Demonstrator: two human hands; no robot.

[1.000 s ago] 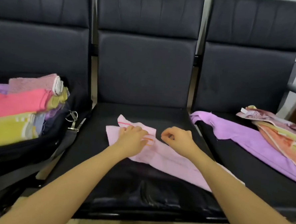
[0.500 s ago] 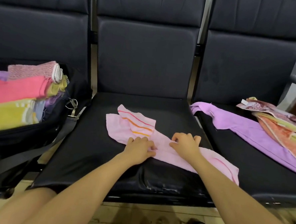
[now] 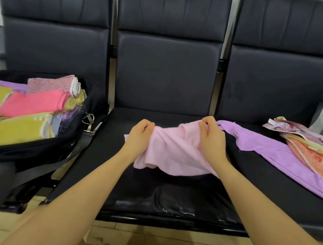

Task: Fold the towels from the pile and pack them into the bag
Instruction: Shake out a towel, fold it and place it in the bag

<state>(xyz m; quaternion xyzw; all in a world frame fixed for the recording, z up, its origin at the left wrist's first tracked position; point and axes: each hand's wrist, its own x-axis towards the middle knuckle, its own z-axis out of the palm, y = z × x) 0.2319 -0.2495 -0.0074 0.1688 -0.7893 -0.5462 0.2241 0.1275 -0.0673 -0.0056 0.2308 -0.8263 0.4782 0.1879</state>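
Over the middle black seat, both hands now grip the soft pale-pink towel, which half a second ago lay flat. The left hand and right hand have bunched fabric in curled fingers and lifted it. That suggests a fold is starting, before packing into the black bag on the left.

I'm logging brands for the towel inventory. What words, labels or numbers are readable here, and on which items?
None can be read.
White tag on the patterned towel topping the right pile: too small to read.
Pink towel in the hands: no print visible.
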